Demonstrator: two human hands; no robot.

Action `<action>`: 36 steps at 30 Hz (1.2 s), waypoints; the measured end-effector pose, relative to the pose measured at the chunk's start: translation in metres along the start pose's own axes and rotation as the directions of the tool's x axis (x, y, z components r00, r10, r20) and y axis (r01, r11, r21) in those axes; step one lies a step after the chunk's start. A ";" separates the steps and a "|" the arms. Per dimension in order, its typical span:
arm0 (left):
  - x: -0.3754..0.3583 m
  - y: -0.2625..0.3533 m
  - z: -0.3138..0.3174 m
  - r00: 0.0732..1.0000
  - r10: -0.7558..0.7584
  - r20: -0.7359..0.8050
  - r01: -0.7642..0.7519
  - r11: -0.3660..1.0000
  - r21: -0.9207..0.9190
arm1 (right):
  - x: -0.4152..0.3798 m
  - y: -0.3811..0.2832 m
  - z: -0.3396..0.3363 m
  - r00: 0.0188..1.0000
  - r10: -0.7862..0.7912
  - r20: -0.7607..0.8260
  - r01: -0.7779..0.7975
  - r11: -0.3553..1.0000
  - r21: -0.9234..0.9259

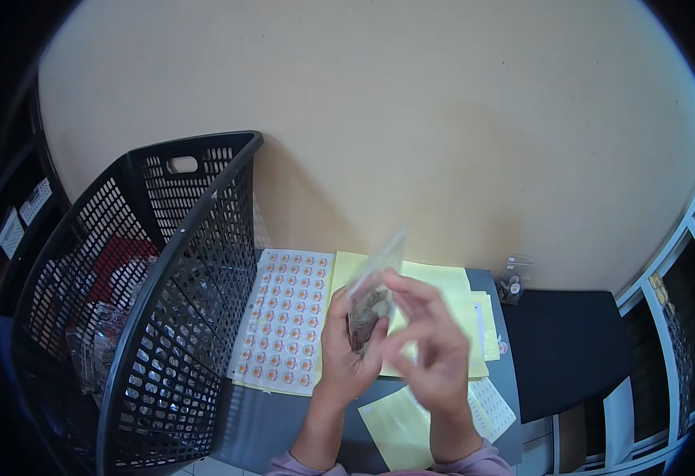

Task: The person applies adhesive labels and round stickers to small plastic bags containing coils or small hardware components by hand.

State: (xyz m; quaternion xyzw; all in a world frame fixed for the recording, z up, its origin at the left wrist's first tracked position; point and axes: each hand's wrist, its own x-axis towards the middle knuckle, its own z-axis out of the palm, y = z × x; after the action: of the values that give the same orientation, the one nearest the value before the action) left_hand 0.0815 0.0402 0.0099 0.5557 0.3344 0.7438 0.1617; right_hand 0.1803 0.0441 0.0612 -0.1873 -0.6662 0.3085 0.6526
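A small clear zip bag point(367, 313) with greyish-brown contents is held upright over the table, its top slanting up to the right. My left hand point(343, 353) is closed round the lower part of the bag, thumb across its front. Close on the right, my right hand point(436, 353) has its fingers curved and apart, slightly blurred, the index fingertip right at the bag's edge. Beneath the hands are yellow backing sheets point(435, 276). A sheet of round orange-and-white stickers point(284, 317) lies to the left.
A tall black plastic basket point(184, 262) containing plastic bags stands at the left. Another filled clear bag point(512, 285) leans near the wall at the table's back right corner. Smaller sticker sheets point(492, 408) lie at the front. Right of the grey table point(260, 428) is a black surface point(569, 341), with shelving point(665, 293) beyond.
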 end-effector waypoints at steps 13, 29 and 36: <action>0.002 0.006 0.000 0.992 0.028 -0.124 -0.025 0.999 0.029 | -0.002 -0.009 0.008 0.951 -0.267 -0.156 0.178 0.885 -0.431; -0.001 0.014 0.001 0.987 0.149 -0.066 -0.137 0.977 0.161 | 0.000 -0.008 0.033 0.854 -0.520 0.017 0.421 0.670 -0.611; 0.003 0.025 -0.006 0.998 -0.047 0.050 0.037 0.983 0.180 | 0.002 -0.006 0.040 0.864 -0.503 -0.014 0.396 0.699 -0.595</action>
State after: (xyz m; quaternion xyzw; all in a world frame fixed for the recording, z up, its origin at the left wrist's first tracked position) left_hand 0.0785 0.0222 0.0277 0.5807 0.4072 0.6917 0.1358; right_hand 0.1419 0.0337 0.0683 -0.2322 -0.6924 -0.0938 0.6767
